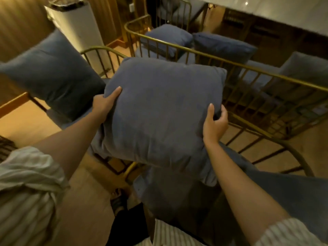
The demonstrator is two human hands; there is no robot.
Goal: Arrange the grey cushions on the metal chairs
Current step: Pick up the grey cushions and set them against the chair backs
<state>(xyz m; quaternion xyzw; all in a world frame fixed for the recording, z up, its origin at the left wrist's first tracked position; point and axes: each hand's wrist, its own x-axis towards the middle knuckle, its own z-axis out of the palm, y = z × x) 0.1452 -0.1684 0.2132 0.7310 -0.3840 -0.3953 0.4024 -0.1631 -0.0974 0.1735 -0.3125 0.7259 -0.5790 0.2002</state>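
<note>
Grey cushion (159, 110) held in air above metal chair (266, 132) seat edge. Left hand (106, 103) and right hand (214, 125) each clasp opposite side edge, fingers curled into fabric. Judged light, soft, yielding; side grips suit.

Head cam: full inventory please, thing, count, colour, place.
held cushion: 1, grey-blue, centre, gripped at both side edges
other cushions: at least 4, grey-blue, on chairs left and behind
metal chairs: several, gold barred frames, across the middle; exact count unclear
tall cylinder: 1, white, upper left
floor: wood, light brown
left hand: 1, on cushion's left edge
right hand: 1, on cushion's right edge
sleeves: 2, pale striped, rolled up
</note>
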